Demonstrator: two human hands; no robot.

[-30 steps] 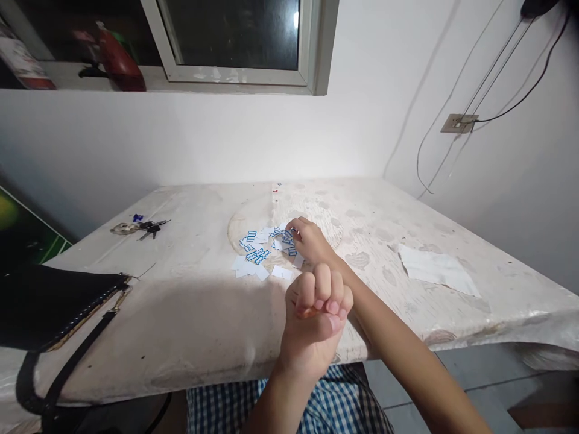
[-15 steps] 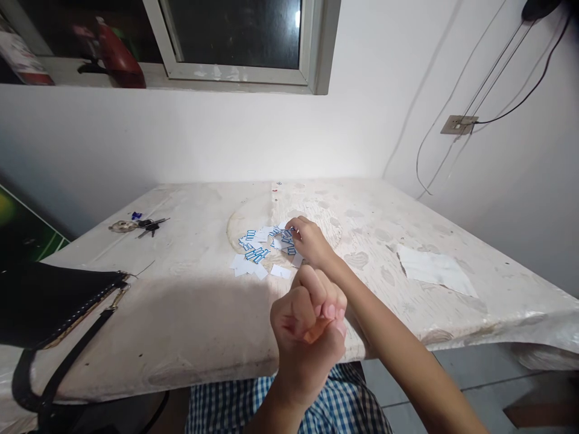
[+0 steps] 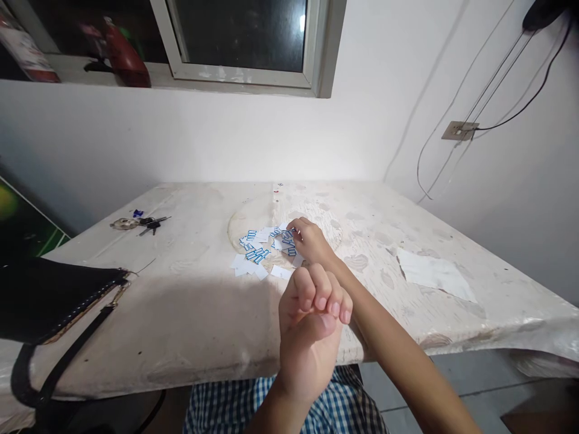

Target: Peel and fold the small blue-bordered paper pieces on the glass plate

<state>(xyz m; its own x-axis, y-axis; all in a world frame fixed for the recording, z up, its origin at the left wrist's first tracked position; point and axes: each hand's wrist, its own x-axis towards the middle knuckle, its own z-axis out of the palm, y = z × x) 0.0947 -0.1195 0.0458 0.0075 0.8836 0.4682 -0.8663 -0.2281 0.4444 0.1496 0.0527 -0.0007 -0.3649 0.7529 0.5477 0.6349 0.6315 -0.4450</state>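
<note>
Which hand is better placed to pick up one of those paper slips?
Probably the right hand: it is at the right side of the slips. The left hand is curled and farther from them.

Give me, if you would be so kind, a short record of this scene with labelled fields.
Left hand: fingers loosely curled, near the table's front edge; no held thing visible
Right hand: fingertips at the blue-marked pieces; grip unclear
Mid-table: loose pile of blue-marked pieces and white paper pieces
Table's left side: keys, black bag
Table's right side: white sheet
Wall: socket with a plugged-in cable
</note>
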